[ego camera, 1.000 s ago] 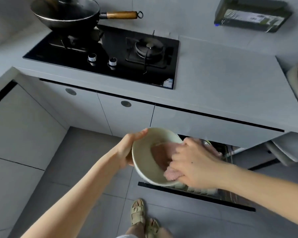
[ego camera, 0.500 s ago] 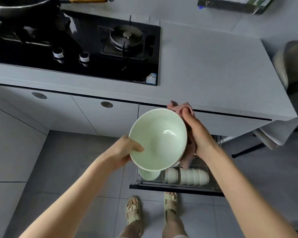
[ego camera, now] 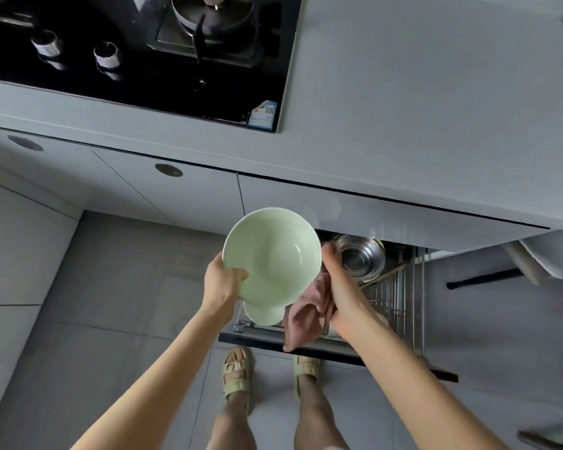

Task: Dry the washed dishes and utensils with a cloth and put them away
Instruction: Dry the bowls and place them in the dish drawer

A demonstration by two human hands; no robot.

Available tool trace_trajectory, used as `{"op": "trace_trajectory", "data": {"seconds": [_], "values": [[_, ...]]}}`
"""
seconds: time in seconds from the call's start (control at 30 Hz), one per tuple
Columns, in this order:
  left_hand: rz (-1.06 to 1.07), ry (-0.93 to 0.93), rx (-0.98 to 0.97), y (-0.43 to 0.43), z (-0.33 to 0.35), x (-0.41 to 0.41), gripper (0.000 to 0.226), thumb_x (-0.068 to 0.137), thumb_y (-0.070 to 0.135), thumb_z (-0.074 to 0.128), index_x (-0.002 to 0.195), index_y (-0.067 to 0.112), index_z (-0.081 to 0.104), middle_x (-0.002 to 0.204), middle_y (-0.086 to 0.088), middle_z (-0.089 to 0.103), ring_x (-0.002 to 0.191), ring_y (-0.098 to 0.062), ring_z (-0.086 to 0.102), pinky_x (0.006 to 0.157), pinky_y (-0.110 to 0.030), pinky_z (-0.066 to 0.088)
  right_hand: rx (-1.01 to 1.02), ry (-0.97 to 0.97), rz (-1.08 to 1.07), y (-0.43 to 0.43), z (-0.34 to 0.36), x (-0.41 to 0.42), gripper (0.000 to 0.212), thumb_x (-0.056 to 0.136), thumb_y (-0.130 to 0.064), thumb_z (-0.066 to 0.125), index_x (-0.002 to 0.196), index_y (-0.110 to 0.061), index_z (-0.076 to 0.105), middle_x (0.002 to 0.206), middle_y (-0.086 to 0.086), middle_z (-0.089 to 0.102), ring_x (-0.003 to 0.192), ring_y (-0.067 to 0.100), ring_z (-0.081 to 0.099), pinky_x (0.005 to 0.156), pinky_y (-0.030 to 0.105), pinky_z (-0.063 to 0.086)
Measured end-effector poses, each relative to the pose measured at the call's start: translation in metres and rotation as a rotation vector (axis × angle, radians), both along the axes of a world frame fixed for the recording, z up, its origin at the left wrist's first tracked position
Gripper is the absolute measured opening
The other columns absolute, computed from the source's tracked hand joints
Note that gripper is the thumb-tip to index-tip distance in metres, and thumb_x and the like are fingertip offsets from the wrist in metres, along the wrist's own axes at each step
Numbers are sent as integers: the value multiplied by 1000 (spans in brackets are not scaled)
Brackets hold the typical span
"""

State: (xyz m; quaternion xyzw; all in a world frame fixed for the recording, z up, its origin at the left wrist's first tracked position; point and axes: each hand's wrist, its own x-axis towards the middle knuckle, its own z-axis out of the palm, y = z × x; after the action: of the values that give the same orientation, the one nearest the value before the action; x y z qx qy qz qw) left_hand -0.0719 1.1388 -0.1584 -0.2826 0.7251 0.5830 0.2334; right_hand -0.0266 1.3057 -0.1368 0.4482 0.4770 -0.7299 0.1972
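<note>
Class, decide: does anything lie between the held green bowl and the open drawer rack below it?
Yes. The pink cloth in the right hand hangs under the green bowl at its right edge, and a second pale bowl sits in the drawer rack beneath it.

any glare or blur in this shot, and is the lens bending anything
Head view: a small bright highlight sits inside the green bowl; the steel bowl in the drawer glints too; the hob knobs at top left look smeared; the counter edge bows, a wide-angle effect; light is soft and even, no hard shadows.
</note>
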Motion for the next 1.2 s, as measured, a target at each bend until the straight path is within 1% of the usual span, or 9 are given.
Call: {"op": "trace_trajectory", "data": {"seconds": [0.07,0.17,0.23,0.4,0.5,0.57,0.63,0.87,1.2], "values": [[-8,-7,-40,10,-21,0,31,74,-14,47,95,7,57,82,-10,58,75,-28,53,57,-31,46,140,-44,114,13,-15,-1,58,75,-69,60,84,-13,66,75,16,68,70,38,65,66,39,54],[-85,-19,-94,24,-53,2,31,75,-11,49,98,8,57,86,-10,61,76,-27,57,57,-31,52,446,63,296,30,-50,-4,16,78,-30,71,88,-19,66,76,2,70,74,26,66,64,35,51],[-143,-58,-124,30,-77,8,28,74,-9,53,95,8,58,82,-8,62,73,-25,60,58,-31,54,627,43,405,39,-78,-2,22,76,-13,61,97,-16,64,78,2,69,78,26,66,69,34,51],[-259,-258,-277,32,-163,32,14,72,2,60,84,-1,65,70,-7,59,61,-22,55,61,-33,51,939,-68,637,46,-163,11,22,79,-10,60,100,-6,58,90,12,67,86,35,62,70,37,47],[-479,-338,-366,32,-201,44,15,72,4,60,87,2,60,70,-3,56,73,-23,55,56,-25,45,992,-105,657,43,-204,20,19,80,-10,62,98,-8,58,91,12,68,86,36,62,68,37,46],[-587,-371,-380,32,-231,49,19,75,5,60,94,4,58,78,-6,62,78,-25,61,59,-28,51,1011,-134,666,39,-237,22,16,79,-10,63,94,-9,57,89,12,68,85,37,63,67,37,45],[-597,-415,-368,29,-261,51,21,78,4,58,99,2,59,86,-12,68,76,-26,69,65,-33,58,1013,-139,686,34,-269,22,13,79,-9,64,86,-12,53,88,13,68,84,36,62,64,36,41],[-608,-416,-478,11,-347,36,14,84,0,53,97,6,55,68,-3,57,65,-25,71,61,-33,60,1047,-156,742,12,-353,14,20,82,-14,66,82,-13,46,92,10,69,72,24,49,60,29,30],[-577,-449,-536,-6,-403,37,15,78,-4,50,87,7,54,63,-6,55,66,-30,68,51,-31,56,1044,-199,771,-12,-405,12,17,84,-14,65,87,-11,49,94,10,68,86,30,63,62,28,34]]}}
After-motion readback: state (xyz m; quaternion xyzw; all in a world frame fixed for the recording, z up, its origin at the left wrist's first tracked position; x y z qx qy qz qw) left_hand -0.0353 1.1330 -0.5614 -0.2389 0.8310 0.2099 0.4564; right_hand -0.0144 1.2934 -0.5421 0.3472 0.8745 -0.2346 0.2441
